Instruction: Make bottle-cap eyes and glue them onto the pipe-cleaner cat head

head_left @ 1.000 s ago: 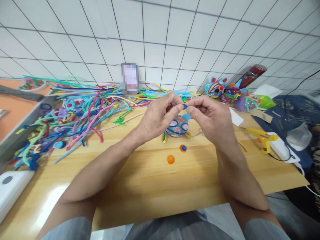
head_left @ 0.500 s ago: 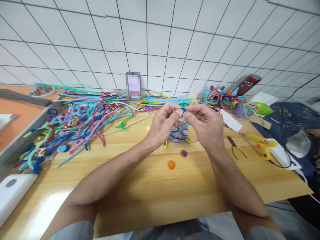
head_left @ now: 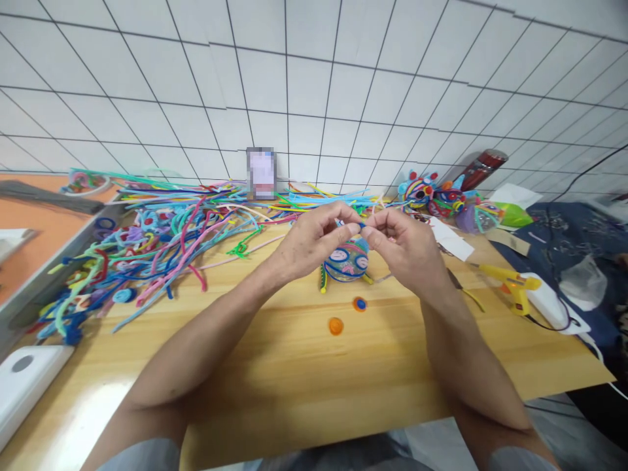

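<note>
My left hand (head_left: pixel 321 239) and my right hand (head_left: pixel 400 245) meet above the middle of the table, thumbs and forefingers pinched together. Between the fingertips shows a small bit of blue pipe cleaner (head_left: pixel 362 226), mostly covered, so its shape is unclear. Just below and behind the hands sits a round ornament (head_left: pixel 346 264) with white-and-blue eyes, a pink mouth and yellow-tipped strips at its sides; its top is partly hidden. Nearer me lie an orange coil with a blue centre (head_left: pixel 360 304) and a plain orange coil (head_left: pixel 335 326), neither touched by a hand.
Left, a tangled heap of pipe cleaners (head_left: pixel 161 242); more run along the wall. A phone (head_left: pixel 261 173) leans there. To the right are finished ornaments (head_left: pixel 417 190), a dark red flask (head_left: pixel 483 171), partly hidden pliers (head_left: pixel 471 297), a yellow glue gun (head_left: pixel 513 282) and a white power strip (head_left: pixel 552 307).
Both hands are slightly lower in view, still pinching the blue piece. More of the ornament's left side shows, and my right forearm covers more of the pliers.
</note>
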A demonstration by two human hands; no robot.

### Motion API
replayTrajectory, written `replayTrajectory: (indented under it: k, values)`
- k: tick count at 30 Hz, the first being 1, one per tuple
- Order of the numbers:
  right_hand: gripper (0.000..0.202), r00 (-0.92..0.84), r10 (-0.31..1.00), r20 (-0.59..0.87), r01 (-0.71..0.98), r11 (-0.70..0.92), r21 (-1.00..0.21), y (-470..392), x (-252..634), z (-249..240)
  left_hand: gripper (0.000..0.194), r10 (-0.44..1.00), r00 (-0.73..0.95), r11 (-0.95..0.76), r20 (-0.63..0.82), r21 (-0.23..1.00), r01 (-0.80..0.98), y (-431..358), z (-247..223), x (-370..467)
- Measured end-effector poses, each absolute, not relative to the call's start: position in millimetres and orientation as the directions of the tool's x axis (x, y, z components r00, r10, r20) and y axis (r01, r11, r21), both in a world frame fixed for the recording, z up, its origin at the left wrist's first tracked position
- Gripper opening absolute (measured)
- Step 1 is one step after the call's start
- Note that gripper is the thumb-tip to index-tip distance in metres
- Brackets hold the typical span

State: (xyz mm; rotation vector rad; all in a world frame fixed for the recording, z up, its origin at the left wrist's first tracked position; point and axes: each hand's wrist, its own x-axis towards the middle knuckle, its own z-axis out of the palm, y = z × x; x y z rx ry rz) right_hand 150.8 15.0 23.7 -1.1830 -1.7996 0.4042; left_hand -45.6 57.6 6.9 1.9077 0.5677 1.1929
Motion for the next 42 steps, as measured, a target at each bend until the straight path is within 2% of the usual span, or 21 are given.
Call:
replayTrajectory:
  k: [2,4,7,9,12,18,22,27,30,42]
  values:
    - [0.007,-0.143,0.827,0.543,0.621,0.502,-0.602,15,150,23,0.013,0.678,0.461,-0.682,0.573,0.724,0.103,58,7,-48]
    - [0.008,-0.135,0.817,0.561,0.638,0.504,-0.581,15,149,21,0.013,0.656,0.449,-0.732,0.607,0.656,0.183,58,6,-49]
    - [0.010,-0.089,0.848,0.522,0.555,0.478,-0.681,15,147,18,0.012,0.654,0.403,-0.746,0.641,0.636,0.199,56,4,-47]
    - [0.012,-0.055,0.866,0.497,0.476,0.461,-0.749,15,145,18,0.011,0.664,0.367,-0.736,0.651,0.655,0.169,54,2,-44]
    - [0.011,-0.005,0.860,0.510,0.431,0.462,-0.775,14,142,19,0.013,0.693,0.321,-0.698,0.645,0.713,0.074,51,-1,-39]
    - [0.010,0.074,0.821,0.566,0.398,0.496,-0.772,12,133,11,0.021,0.772,0.230,-0.578,0.592,0.805,-0.132,46,-10,-28]
    - [0.012,0.104,0.745,0.659,0.454,0.554,-0.698,14,126,2,0.029,0.824,0.155,-0.506,0.544,0.831,-0.230,44,-14,-20]
    - [0.016,0.119,0.664,0.738,0.523,0.590,-0.615,14,122,-2,0.035,0.862,0.155,-0.431,0.483,0.859,-0.277,44,-14,-18]
    - [0.012,0.124,0.633,0.765,0.545,0.600,-0.585,14,122,-3,0.034,0.863,0.171,-0.412,0.475,0.858,-0.306,44,-13,-19]
    - [0.011,0.151,0.627,0.764,0.446,0.647,-0.619,16,116,-16,0.033,0.903,0.109,-0.345,0.415,0.852,-0.393,33,-10,-15]
